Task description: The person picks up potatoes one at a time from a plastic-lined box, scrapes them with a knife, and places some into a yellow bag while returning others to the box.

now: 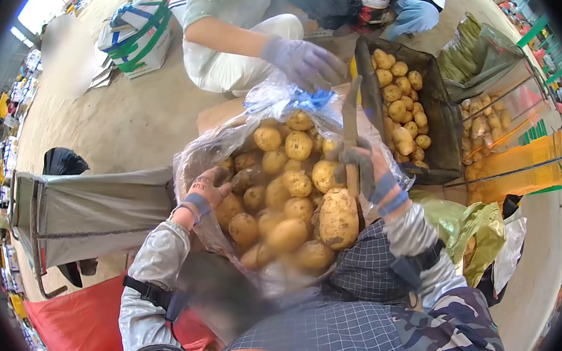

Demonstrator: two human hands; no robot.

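In front of me is a carton lined with a clear plastic bag (190, 159) and heaped with potatoes (298, 146). My left hand (207, 189), in a glove, has its fingers bent over the bag's left edge, beside the potatoes. On the opposite side my gloved right hand (366, 169) is closed around a long brown strip that looks like the carton's cardboard edge (349, 120). A large, dirt-specked potato (338, 218) lies just below that hand. Several potatoes nearest my body, including one blurred potato (287, 236), are smeared by motion.
Across from me, another person's gloved hand (305, 60) is over the bag's far edge. A black crate (447, 142) of potatoes stands to the right, near a frame with an orange bag (514, 164). A grey fabric-sided frame (109, 212) is at left, red cloth (82, 330) below it.
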